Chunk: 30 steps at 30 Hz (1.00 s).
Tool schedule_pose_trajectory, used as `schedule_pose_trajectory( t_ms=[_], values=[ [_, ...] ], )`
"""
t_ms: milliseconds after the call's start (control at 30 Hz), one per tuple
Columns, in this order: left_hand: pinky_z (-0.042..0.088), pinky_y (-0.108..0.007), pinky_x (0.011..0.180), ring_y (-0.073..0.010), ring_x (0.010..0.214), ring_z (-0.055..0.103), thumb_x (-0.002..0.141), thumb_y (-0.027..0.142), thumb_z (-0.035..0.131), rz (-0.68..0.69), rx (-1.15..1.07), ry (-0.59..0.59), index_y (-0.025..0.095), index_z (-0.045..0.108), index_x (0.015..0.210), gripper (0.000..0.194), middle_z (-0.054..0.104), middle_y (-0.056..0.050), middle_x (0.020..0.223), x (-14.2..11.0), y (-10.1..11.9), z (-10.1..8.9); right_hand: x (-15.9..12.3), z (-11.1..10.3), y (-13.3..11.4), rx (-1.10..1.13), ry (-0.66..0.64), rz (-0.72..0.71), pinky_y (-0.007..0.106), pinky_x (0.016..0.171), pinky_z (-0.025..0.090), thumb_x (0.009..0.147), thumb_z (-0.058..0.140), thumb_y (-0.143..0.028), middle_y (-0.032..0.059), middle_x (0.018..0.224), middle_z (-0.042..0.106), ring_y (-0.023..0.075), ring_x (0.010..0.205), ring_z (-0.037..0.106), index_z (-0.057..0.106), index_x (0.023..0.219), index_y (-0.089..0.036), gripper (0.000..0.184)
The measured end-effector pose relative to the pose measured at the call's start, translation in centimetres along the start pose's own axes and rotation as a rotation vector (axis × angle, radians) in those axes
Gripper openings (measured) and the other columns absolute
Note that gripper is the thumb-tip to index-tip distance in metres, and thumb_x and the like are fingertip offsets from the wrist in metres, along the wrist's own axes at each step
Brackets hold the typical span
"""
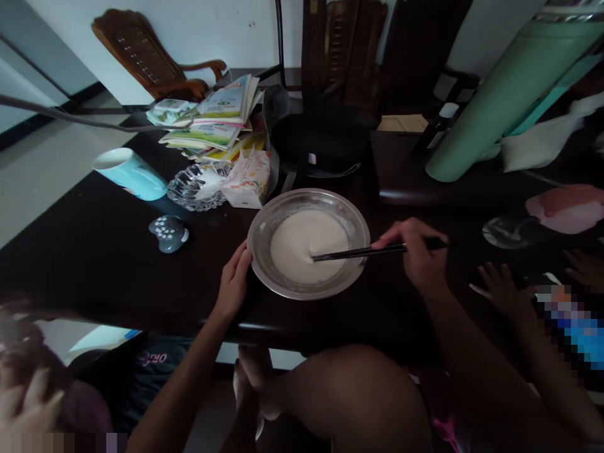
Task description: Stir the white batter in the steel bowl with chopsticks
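A dark tabletop (85,270) is stretching across the frame, with a tall green cylinder (504,94) leaning into view at the upper right. Near the center, a wide metal bowl (261,244) is holding a pale, milky liquid (302,236), while a flowered box (250,179) is sitting just beyond its upper left rim. At the bowl's left edge, the person's left hand (233,283) is touching the rim, its fingers close together; whether they are gripping it, one cannot tell. Right of the bowl, the person's right hand (422,258) is closing its fingers around black chopsticks (358,253). Their long axis is running nearly level across the frame, dipping slightly leftward from that hand, crossing the bowl's right rim and ending in the liquid near the middle. The right hand is holding the far end, outside the bowl; the left is lying nearer the rim than the chopstick tips. At the right of the frame, another person's hand (503,289) is lying apart from the bowl.
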<state>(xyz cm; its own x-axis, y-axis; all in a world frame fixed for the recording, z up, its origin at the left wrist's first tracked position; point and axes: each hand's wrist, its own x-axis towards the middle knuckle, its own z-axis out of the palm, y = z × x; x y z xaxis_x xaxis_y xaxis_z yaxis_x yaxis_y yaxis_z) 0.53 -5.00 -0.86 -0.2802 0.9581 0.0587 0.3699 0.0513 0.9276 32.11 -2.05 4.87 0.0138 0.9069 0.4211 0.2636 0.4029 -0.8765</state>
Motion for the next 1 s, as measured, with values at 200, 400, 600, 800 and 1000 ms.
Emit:
schedule_pose_trajectory(
  t_ms=[200, 400, 600, 800, 1000],
  values=[
    [0.035, -0.040, 0.112, -0.0300, 0.130, 0.051, 0.086, 0.067, 0.047, -0.003, -0.012, -0.006, 0.014, 0.062, 0.130, 0.070, 0.061, -0.012, 0.136, 0.02, -0.24, 0.00, -0.13, 0.16, 0.48, -0.058, 0.048, -0.050, 0.033, 0.073, 0.050, 0.095, 0.054, -0.037, 0.0003, 0.075, 0.075, 0.0167, 0.072, 0.067, 0.074, 0.077, -0.025, 0.030],
    [0.035, -0.041, 0.113, -0.0298, 0.130, 0.052, 0.086, 0.066, 0.048, 0.006, -0.019, -0.005, 0.014, 0.063, 0.129, 0.068, 0.062, -0.011, 0.135, 0.05, -0.09, -0.02, -0.29, 0.33, 0.59, 0.062, -0.051, -0.018, 0.033, 0.069, 0.051, 0.096, 0.051, -0.038, -0.0001, 0.068, 0.074, 0.0170, 0.066, 0.068, 0.073, 0.078, -0.024, 0.032],
    [0.034, -0.042, 0.113, -0.0301, 0.130, 0.051, 0.086, 0.067, 0.048, 0.004, -0.023, -0.003, 0.015, 0.062, 0.129, 0.069, 0.061, -0.011, 0.136, 0.06, -0.13, 0.06, -0.25, 0.06, 0.27, -0.083, 0.215, -0.102, 0.034, 0.074, 0.049, 0.097, 0.048, -0.033, -0.0006, 0.067, 0.073, 0.0165, 0.067, 0.067, 0.073, 0.078, -0.024, 0.033],
    [0.035, -0.041, 0.113, -0.0302, 0.129, 0.052, 0.085, 0.068, 0.049, 0.004, -0.028, 0.002, 0.015, 0.063, 0.128, 0.070, 0.063, -0.011, 0.134, 0.06, -0.03, 0.09, -0.43, 0.37, 0.40, 0.005, -0.102, -0.099, 0.034, 0.074, 0.051, 0.096, 0.052, -0.034, -0.0001, 0.074, 0.076, 0.0176, 0.072, 0.069, 0.075, 0.083, -0.024, 0.027],
    [0.036, -0.040, 0.112, -0.0310, 0.130, 0.052, 0.085, 0.069, 0.048, 0.006, -0.001, 0.005, 0.013, 0.064, 0.127, 0.072, 0.062, -0.012, 0.134, 0.05, 0.18, 0.14, -0.29, 0.00, 0.27, -0.032, 0.154, -0.060, 0.034, 0.070, 0.050, 0.097, 0.049, -0.035, -0.0004, 0.066, 0.073, 0.0163, 0.065, 0.067, 0.073, 0.076, -0.025, 0.034]
  ],
)
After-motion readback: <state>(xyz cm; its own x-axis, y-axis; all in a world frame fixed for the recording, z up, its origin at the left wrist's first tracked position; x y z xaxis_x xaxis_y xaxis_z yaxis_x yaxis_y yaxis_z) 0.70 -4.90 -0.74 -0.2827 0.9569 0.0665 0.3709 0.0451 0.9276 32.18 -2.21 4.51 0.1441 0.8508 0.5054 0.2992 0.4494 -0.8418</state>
